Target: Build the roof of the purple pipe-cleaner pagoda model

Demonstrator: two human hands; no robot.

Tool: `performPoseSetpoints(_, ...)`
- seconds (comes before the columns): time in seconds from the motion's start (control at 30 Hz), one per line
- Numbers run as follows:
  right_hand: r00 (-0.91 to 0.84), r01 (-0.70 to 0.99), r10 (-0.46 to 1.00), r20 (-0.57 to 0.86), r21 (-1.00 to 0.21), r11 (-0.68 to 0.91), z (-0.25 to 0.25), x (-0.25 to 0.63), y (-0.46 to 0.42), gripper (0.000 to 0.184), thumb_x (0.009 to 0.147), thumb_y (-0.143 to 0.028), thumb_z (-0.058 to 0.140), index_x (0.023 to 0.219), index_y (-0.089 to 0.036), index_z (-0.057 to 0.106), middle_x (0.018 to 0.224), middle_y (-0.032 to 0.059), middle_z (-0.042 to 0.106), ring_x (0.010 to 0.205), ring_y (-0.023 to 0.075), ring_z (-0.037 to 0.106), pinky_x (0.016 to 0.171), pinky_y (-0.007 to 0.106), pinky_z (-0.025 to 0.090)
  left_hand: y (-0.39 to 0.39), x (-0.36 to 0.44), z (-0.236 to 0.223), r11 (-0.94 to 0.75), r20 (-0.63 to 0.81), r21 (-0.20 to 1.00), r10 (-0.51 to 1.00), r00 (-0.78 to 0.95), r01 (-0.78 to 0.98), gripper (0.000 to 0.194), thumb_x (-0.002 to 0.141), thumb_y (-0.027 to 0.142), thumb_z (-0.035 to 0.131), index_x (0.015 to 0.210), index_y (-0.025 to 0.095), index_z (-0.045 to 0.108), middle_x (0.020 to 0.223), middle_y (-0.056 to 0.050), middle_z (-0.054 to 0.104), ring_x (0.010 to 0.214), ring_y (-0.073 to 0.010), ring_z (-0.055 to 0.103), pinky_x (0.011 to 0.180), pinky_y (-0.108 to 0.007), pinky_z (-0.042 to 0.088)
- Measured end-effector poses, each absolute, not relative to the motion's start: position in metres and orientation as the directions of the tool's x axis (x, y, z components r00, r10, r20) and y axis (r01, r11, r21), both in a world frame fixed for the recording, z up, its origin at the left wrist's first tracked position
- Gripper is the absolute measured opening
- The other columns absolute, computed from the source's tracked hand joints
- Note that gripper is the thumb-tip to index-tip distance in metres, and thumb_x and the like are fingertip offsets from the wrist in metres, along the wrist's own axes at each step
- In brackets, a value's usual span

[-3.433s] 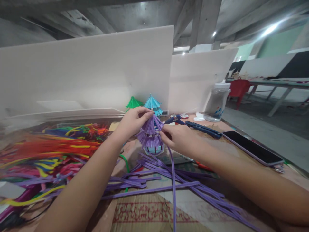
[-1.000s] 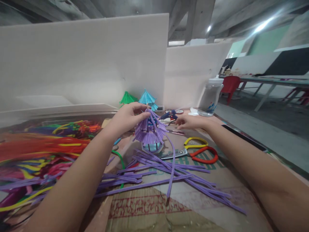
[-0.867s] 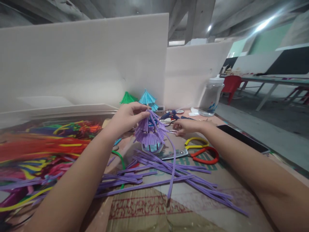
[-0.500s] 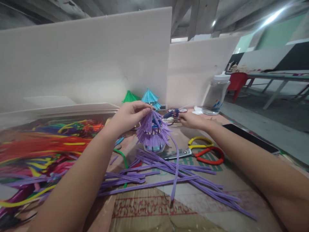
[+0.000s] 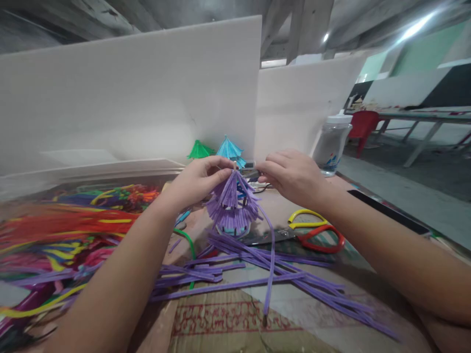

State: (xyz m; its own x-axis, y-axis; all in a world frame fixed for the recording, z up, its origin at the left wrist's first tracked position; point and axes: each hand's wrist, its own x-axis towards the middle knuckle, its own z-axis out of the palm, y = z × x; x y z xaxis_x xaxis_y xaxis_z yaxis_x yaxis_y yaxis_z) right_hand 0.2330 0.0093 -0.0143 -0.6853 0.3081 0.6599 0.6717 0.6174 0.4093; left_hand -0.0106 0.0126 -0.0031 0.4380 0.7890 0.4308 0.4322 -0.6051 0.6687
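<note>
A small purple pagoda-like tower (image 5: 232, 215) made of pipe cleaners stands upright, with tiered roofs and a pale peg at its top. My left hand (image 5: 202, 179) is closed, thumb and fingers pinching the tower near its tip. To the right, my right hand (image 5: 290, 174) is closed on a dark glue gun (image 5: 252, 174), mostly hidden by the fingers, its end near the upper roof. One long purple pipe cleaner (image 5: 273, 255) trails from the tower's right side. Loose purple pipe cleaners (image 5: 235, 283) lie across the front.
Scissors (image 5: 318, 238) with yellow and red handles lie right of the tower. Behind it stand blue (image 5: 227, 146) and green (image 5: 199, 149) roofed models. Colourful pipe cleaners (image 5: 91, 223) fill the left side. A water bottle (image 5: 333, 142) and a phone (image 5: 386, 211) are at right.
My right hand has come left and toward the tower's top, bringing the dark glue gun with it from the back of the table. My left hand stays at the tip.
</note>
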Motion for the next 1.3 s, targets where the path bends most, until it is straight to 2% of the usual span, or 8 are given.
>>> performPoseSetpoints(0.13, -0.718, 0.637, 0.189, 0.67, 0.524, 0.565, -0.014, 0.233, 0.008, 0.032, 0.102, -0.034, 0.041, 0.093, -0.017, 0.067, 0.075, 0.0044, 0.062, 0.072, 0.0182, 0.049, 0.068, 0.032, 0.028, 0.007, -0.006, -0.001, -0.618, 0.436, 0.67, 0.776, 0.456, 0.411, 0.026, 0.087, 0.033, 0.059, 0.103, 0.014, 0.068, 0.092, -0.006, 0.071, 0.081, -0.0164, 0.063, 0.073, -0.029, 0.048)
performPoseSetpoints(0.33, -0.741, 0.641, 0.168, 0.651, 0.609, 0.468, -0.008, 0.236, 0.002, 0.028, 0.101, -0.036, 0.044, 0.097, -0.02, 0.067, 0.078, 0.0032, 0.063, 0.075, 0.0193, 0.047, 0.072, 0.033, 0.026, 0.002, 0.002, -0.003, -0.633, 0.447, 0.659, 0.764, 0.466, 0.406, 0.028, 0.09, 0.033, 0.058, 0.106, 0.014, 0.07, 0.093, -0.006, 0.072, 0.08, -0.0161, 0.064, 0.068, -0.027, 0.048)
performPoseSetpoints(0.43, -0.751, 0.641, 0.188, 0.633, 0.632, 0.435, -0.002, 0.238, -0.003, 0.03, 0.101, -0.038, 0.043, 0.097, -0.02, 0.067, 0.08, 0.0035, 0.063, 0.077, 0.0201, 0.047, 0.074, 0.034, 0.026, 0.003, 0.003, -0.005, -0.66, 0.465, 0.629, 0.742, 0.482, 0.41, 0.027, 0.09, 0.032, 0.057, 0.107, 0.016, 0.07, 0.097, -0.006, 0.072, 0.084, -0.017, 0.065, 0.072, -0.028, 0.05)
performPoseSetpoints(0.73, -0.766, 0.629, 0.212, 0.607, 0.639, 0.442, 0.004, 0.243, -0.008, 0.025, 0.1, -0.034, 0.046, 0.102, -0.02, 0.066, 0.085, 0.0038, 0.063, 0.08, 0.0204, 0.047, 0.077, 0.034, 0.028, 0.004, 0.004, -0.006, -0.674, 0.48, 0.582, 0.736, 0.478, 0.455, 0.027, 0.09, 0.031, 0.057, 0.108, 0.016, 0.07, 0.105, -0.008, 0.072, 0.092, -0.0198, 0.066, 0.079, -0.033, 0.051)
performPoseSetpoints(1.13, -0.796, 0.6, 0.218, 0.564, 0.689, 0.407, 0.008, 0.244, -0.014, 0.024, 0.099, -0.036, 0.048, 0.111, -0.021, 0.063, 0.083, 0.0029, 0.061, 0.08, 0.021, 0.043, 0.079, 0.034, 0.027, 0.001, 0.005, -0.004, -0.703, 0.495, 0.537, 0.71, 0.501, 0.466, 0.024, 0.091, 0.029, 0.057, 0.106, 0.017, 0.071, 0.105, -0.007, 0.071, 0.093, -0.0191, 0.065, 0.079, -0.031, 0.049)
performPoseSetpoints(1.3, -0.793, 0.601, 0.201, 0.575, 0.683, 0.415, 0.008, 0.245, -0.011, 0.025, 0.101, -0.037, 0.045, 0.108, -0.022, 0.064, 0.082, 0.0017, 0.06, 0.079, 0.0205, 0.044, 0.077, 0.033, 0.027, 0.0, 0.006, -0.003, -0.714, 0.508, 0.519, 0.699, 0.503, 0.47, 0.023, 0.091, 0.028, 0.057, 0.106, 0.017, 0.071, 0.105, -0.007, 0.071, 0.093, -0.0187, 0.064, 0.08, -0.03, 0.049)
